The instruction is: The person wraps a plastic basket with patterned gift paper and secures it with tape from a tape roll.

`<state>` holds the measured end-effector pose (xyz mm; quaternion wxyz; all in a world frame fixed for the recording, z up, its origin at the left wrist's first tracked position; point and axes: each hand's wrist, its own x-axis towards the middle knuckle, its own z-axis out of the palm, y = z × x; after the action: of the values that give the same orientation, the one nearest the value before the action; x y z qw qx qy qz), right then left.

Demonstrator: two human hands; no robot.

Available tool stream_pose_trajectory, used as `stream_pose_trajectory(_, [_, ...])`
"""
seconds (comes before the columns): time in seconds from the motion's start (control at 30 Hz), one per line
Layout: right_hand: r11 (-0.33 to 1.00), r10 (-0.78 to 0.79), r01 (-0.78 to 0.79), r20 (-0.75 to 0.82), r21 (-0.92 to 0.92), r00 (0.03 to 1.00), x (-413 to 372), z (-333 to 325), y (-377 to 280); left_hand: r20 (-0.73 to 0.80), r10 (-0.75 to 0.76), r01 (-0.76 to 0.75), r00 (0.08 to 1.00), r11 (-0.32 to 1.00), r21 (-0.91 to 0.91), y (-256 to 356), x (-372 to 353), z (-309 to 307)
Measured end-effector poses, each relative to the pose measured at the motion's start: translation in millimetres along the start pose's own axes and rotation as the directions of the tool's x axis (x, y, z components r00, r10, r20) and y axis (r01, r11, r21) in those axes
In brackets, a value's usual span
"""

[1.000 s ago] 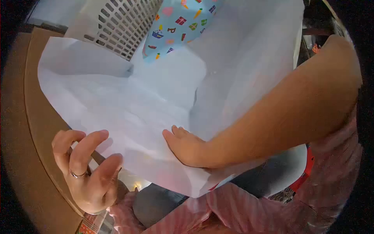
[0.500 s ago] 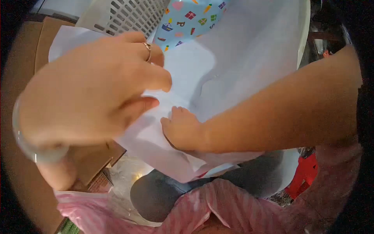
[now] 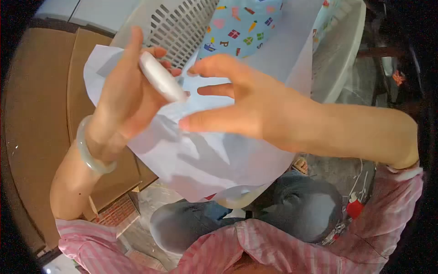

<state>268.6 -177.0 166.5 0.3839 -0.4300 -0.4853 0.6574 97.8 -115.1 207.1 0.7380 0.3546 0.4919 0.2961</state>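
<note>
A smooth white oblong object [image 3: 160,76], slightly blurred, rests along the fingers of my left hand [image 3: 122,91]. That palm is turned up and the thumb points away; I cannot make out the object's kind. My right hand [image 3: 260,100] hovers just to its right, fingers and thumb spread, with nothing in them. Beneath both hands a large sheet of white paper [image 3: 205,169] drapes over my lap and up into a white plastic basket [image 3: 182,27]. Light blue paper printed with small colourful pictures [image 3: 242,34] shows inside the basket.
On the left is brown cardboard [image 3: 39,128]. My knees [image 3: 301,205] are below the paper. The basket's rim [image 3: 349,59] curves along the right. A small red thing [image 3: 354,209] lies on the floor at lower right.
My left hand has turned from palm down to palm up, and the white object now shows in it. My right hand has lifted off the paper and spread its fingers.
</note>
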Motion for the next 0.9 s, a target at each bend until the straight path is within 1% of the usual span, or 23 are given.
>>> stream_pose_trajectory(0.03, [0.999, -0.021, 0.021, -0.013, 0.035, 1.0, -3, 1, 1, -0.019, 0.002, -0.004, 1.0, 0.996, -0.091, -3, -5, 12])
stream_pose_trajectory(0.1, [0.997, -0.077, 0.078, 0.088, -0.003, 0.993, -4, -5, 1, -0.065, -0.015, 0.011, 0.998, 0.998, -0.062, -3, -11, 22])
stream_pose_trajectory(0.13, [0.993, -0.112, 0.115, 0.076, -0.037, 0.991, -2, -9, 2, -0.045, 0.024, -0.027, 0.999, 0.997, -0.068, -5, -11, 27])
stream_pose_trajectory(0.17, [0.988, -0.149, 0.152, 0.071, -0.034, 0.986, -2, -13, 1, -0.023, 0.063, -0.065, 0.998, 0.995, -0.073, -4, -12, 30])
stream_pose_trajectory(0.2, [0.981, -0.186, 0.189, 0.066, -0.032, 0.98, -1, -16, -2, 0.162, 0.051, -0.034, 0.986, 0.993, -0.109, -2, -14, 23])
stream_pose_trajectory(0.23, [0.974, -0.223, 0.225, 0.061, -0.031, 0.973, -1, -19, -4, 0.148, 0.048, -0.033, 0.988, 0.994, -0.1, 1, -15, 19])
stream_pose_trajectory(0.27, [0.959, -0.219, 0.237, 0.128, -0.152, 0.967, -3, -29, -9, 0.193, 0.003, 0.02, 0.981, 0.993, -0.117, 3, -15, 19])
stream_pose_trajectory(0.33, [0.9, -0.283, 0.328, 0.187, -0.287, 0.941, -8, -45, -22, 0.292, -0.073, 0.123, 0.954, 0.98, -0.156, 8, -15, 19])
stream_pose_trajectory(0.37, [0.864, -0.32, 0.374, 0.205, -0.338, 0.925, -14, -54, -28, 0.283, -0.063, 0.112, 0.957, 0.98, -0.163, 10, -14, 21])
stream_pose_trajectory(0.4, [0.826, -0.356, 0.413, 0.212, -0.384, 0.91, -20, -58, -33, 0.207, -0.075, 0.029, 0.976, 0.976, 0.217, 9, -18, 19])
stream_pose_trajectory(0.43, [0.783, -0.39, 0.446, 0.218, -0.434, 0.895, -25, -65, -38, 0.12, -0.055, -0.023, 0.991, 0.824, 0.565, 12, -17, 16])
stream_pose_trajectory(0.47, [0.736, -0.423, 0.475, 0.22, -0.482, 0.879, -30, -72, -42, 0.224, -0.245, -0.059, 0.943, 0.541, 0.839, 20, -4, 7])
stream_pose_trajectory(0.5, [0.697, -0.448, 0.49, 0.215, -0.524, 0.868, -33, -78, -45, 0.172, -0.405, -0.04, 0.898, 0.314, 0.949, 16, 13, -6])
stream_pose_trajectory(0.53, [0.662, -0.469, 0.497, 0.207, -0.561, 0.859, -38, -83, -46, 0.113, -0.557, -0.105, 0.823, 0.048, 0.993, 12, 29, -18])
stream_pose_trajectory(0.57, [0.66, -0.483, 0.484, 0.17, -0.574, 0.859, -41, -90, -43, 0.053, -0.687, -0.23, 0.724, -0.169, 0.958, 8, 46, -30])
stream_pose_trajectory(0.6, [0.661, -0.499, 0.468, 0.121, -0.587, 0.858, -45, -93, -38, 0.002, -0.722, -0.311, 0.691, -0.295, 0.904, -3, 53, -23])
stream_pose_trajectory(0.67, [0.762, -0.509, 0.399, -0.09, -0.51, 0.856, -53, -101, -24, -0.007, -0.805, -0.377, 0.593, -0.285, 0.881, -31, 55, -18])
stream_pose_trajectory(0.7, [0.83, -0.488, 0.374, -0.212, -0.414, 0.847, -55, -107, -19, -0.145, -0.841, -0.366, 0.521, -0.374, 0.852, -51, 63, -16])
stream_pose_trajectory(0.73, [0.881, -0.458, 0.379, -0.31, -0.283, 0.833, -55, -114, -15, -0.221, -0.849, -0.355, 0.479, -0.418, 0.836, -62, 65, -18])
stream_pose_trajectory(0.77, [0.904, -0.424, 0.409, -0.352, -0.122, 0.834, -56, -122, -12, -0.295, -0.851, -0.35, 0.434, -0.461, 0.816, -74, 67, -19])
stream_pose_trajectory(0.8, [0.891, -0.413, 0.448, -0.286, 0.067, 0.864, -60, -135, -5, -0.142, -0.933, -0.721, 0.332, -0.348, 0.599, -78, 59, -17])
stream_pose_trajectory(0.87, [0.842, -0.462, 0.47, -0.095, 0.265, 0.882, -60, -168, 11, -0.048, -0.989, -0.951, 0.14, -0.148, 0.272, -95, 44, -18])
stream_pose_trajectory(0.9, [0.838, -0.456, 0.449, -0.054, 0.311, 0.888, -59, -167, 12, 0.001, -0.952, -0.74, 0.305, -0.236, 0.63, -101, 32, -21])
